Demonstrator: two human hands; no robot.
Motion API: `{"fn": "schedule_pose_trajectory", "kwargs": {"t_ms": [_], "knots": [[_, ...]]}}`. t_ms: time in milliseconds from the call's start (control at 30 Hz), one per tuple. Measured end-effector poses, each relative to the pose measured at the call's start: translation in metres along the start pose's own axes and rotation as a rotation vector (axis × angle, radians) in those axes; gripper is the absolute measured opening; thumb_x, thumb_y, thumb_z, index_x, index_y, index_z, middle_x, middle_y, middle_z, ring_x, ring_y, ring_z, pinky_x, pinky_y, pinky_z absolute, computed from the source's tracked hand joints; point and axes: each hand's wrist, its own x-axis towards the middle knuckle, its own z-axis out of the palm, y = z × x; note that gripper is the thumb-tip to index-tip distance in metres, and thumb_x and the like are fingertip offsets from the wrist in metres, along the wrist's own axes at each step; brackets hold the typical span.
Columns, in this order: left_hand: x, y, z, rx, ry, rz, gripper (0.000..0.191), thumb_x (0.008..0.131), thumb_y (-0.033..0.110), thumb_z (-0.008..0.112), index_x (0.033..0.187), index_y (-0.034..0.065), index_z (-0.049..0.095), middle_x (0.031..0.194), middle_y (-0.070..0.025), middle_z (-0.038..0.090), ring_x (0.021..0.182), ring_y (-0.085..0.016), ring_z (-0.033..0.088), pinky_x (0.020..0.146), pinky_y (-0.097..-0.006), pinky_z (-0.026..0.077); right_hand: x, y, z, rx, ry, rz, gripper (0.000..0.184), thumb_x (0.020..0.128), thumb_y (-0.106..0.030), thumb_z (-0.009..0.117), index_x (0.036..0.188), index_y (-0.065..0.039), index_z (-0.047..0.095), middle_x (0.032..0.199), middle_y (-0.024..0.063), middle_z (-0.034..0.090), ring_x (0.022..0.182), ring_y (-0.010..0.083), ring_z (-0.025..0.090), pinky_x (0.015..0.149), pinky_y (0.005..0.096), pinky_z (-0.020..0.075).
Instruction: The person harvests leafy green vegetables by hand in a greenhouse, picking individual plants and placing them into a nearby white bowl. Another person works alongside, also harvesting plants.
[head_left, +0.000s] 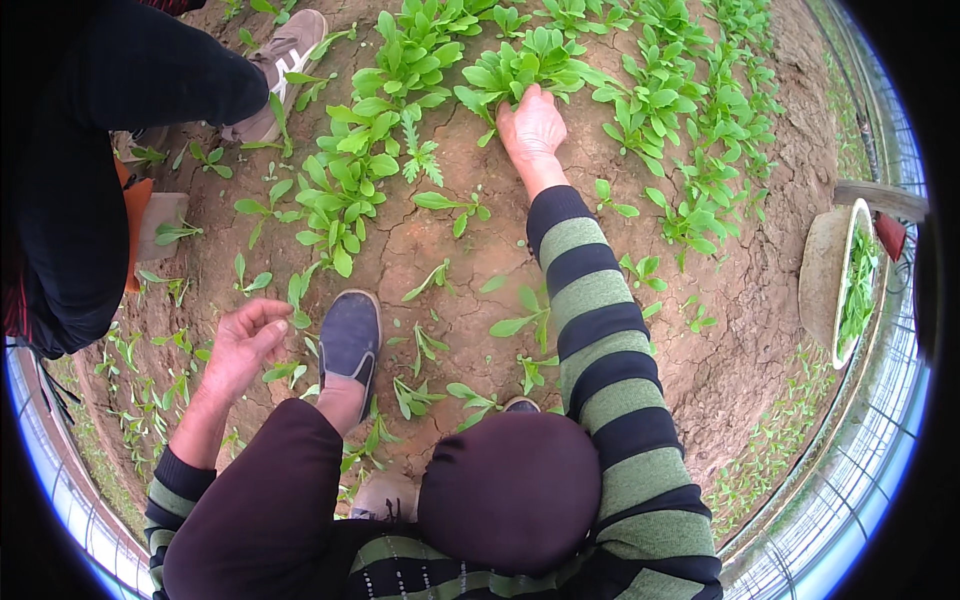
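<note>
My right hand (534, 129) is stretched forward over the soil. Its fingers close around the base of a bunch of leafy green seedlings (529, 64), whose leaves spread above the knuckles; the fingertips are hidden. Off to the left, my left hand (241, 346) hovers palm inward beside my shoe (350, 337). Its fingers are loosely curled, with a gap between thumb and forefinger and nothing visible in it. A small seedling (299, 296) shows just beyond those fingertips; whether they touch cannot be made out.
Dense rows of seedlings (724, 127) grow at the right, another row (341, 180) left of centre. Several loose-looking seedlings (415, 397) dot the cracked soil around my feet. A pale basin (819, 277) holding greens stands far right. At upper left is another person's leg (172, 75) and shoe (289, 71).
</note>
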Motion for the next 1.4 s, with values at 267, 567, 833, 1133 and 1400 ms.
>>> {"fn": "schedule_pose_trajectory", "kwargs": {"t_ms": [267,567,833,1133,1400], "knots": [[0.000,0.001,0.006,0.005,-0.004,0.004,0.019,0.093,0.005,0.058,0.110,0.0003,0.063,0.077,0.0007,0.062,0.059,-0.005,0.056,0.054,-0.0202,0.045,0.007,0.002,0.004,0.034,0.019,-0.032,0.033,0.079,-0.025,0.066,0.105,-0.005,0.060,0.102,0.0183,0.065,0.092,0.0378,0.065,0.079,0.0468,0.0524],[0.002,-0.003,0.009,0.008,-0.035,0.024,0.021,0.093,0.010,0.057,0.111,0.0010,0.063,0.080,-0.0015,0.063,0.061,-0.007,0.057,0.054,-0.0217,0.047,0.007,0.022,0.014,0.486,0.162,-0.021,0.019,0.075,-0.009,0.066,0.092,-0.003,0.063,0.086,0.0141,0.067,0.076,0.0289,0.067,0.070,0.0411,0.0525],[0.012,0.005,0.032,-0.029,-0.098,0.040,0.022,0.092,0.009,0.058,0.112,0.0005,0.062,0.081,-0.0018,0.065,0.062,-0.006,0.057,0.054,-0.0203,0.046,-0.064,0.064,-0.096,1.515,-0.185,0.342,0.015,0.087,-0.008,0.071,0.099,-0.008,0.062,0.075,-0.0019,0.062,0.046,0.0045,0.050,0.035,0.0185,0.0363],[0.023,0.024,0.065,0.088,-0.199,0.062,0.023,0.091,0.012,0.059,0.110,0.0008,0.063,0.083,-0.0010,0.065,0.062,-0.005,0.056,0.054,-0.0199,0.045,-0.055,0.256,-0.390,1.375,0.129,0.182,0.014,0.091,-0.012,0.065,0.103,-0.007,0.059,0.072,-0.0009,0.058,0.047,0.0057,0.044,0.039,0.0198,0.0345],[0.032,0.013,0.076,0.095,-0.202,0.061,0.022,0.090,0.013,0.062,0.108,0.0007,0.063,0.078,0.0011,0.062,0.060,-0.006,0.055,0.054,-0.0217,0.045,-0.029,0.370,-0.475,-0.365,0.623,0.588,0.078,0.078,-0.053,0.073,0.129,0.003,0.052,0.105,0.0196,0.064,0.082,0.0219,0.069,0.057,0.0299,0.0520]]}}
